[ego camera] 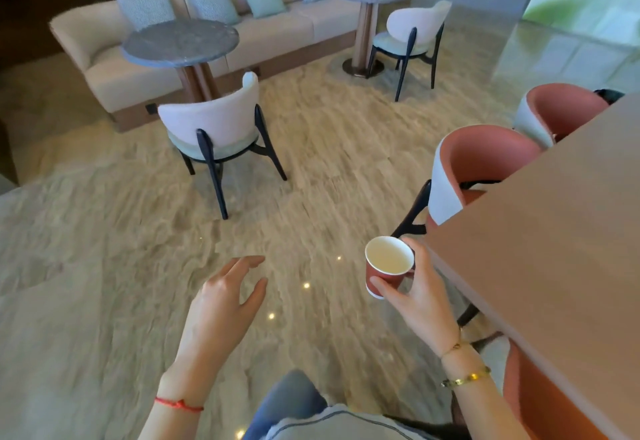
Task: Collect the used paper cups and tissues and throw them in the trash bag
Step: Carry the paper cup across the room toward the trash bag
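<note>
A long wooden table [554, 231] runs along your right. Your left hand [221, 304] hangs over the marble floor [104, 266], fingers relaxed and spread, holding nothing. Your right hand [420, 292] grips a red paper cup [388, 268] just beside the table's edge.

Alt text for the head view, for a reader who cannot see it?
The person's right hand holds a red paper cup upright beside a wooden table, while the left hand hangs open and empty over a pale stone floor. Chairs, round tables and a cushioned sofa stand beyond; no trash bag shows.
</note>
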Tool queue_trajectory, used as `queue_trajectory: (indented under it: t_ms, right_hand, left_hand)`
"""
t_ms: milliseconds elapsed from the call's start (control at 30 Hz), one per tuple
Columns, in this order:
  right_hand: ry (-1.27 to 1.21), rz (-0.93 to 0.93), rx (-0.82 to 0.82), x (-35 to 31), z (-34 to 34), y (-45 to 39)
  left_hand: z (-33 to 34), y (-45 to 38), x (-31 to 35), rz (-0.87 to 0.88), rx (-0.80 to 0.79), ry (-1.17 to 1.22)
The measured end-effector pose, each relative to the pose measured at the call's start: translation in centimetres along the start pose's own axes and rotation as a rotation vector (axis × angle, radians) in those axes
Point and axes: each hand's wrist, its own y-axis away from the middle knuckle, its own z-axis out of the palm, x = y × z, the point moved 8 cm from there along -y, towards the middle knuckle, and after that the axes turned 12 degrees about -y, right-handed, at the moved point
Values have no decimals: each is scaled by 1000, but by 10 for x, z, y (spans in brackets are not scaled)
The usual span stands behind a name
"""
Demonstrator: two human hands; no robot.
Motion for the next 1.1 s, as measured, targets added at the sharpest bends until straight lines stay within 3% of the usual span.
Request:
queue_trajectory:
  t_ms: [500,733,1100]
  right_hand:
    - [17,-2,106,56,38,-332]
    - [36,41,237,71,29,-474]
    - [38,108,373,125,-16,-636]
  left_hand:
    - [67,-367,27,176,-35,17]
    - [87,-542,66,324,-111,16]
    - [159,-739,143,459,-200,59]
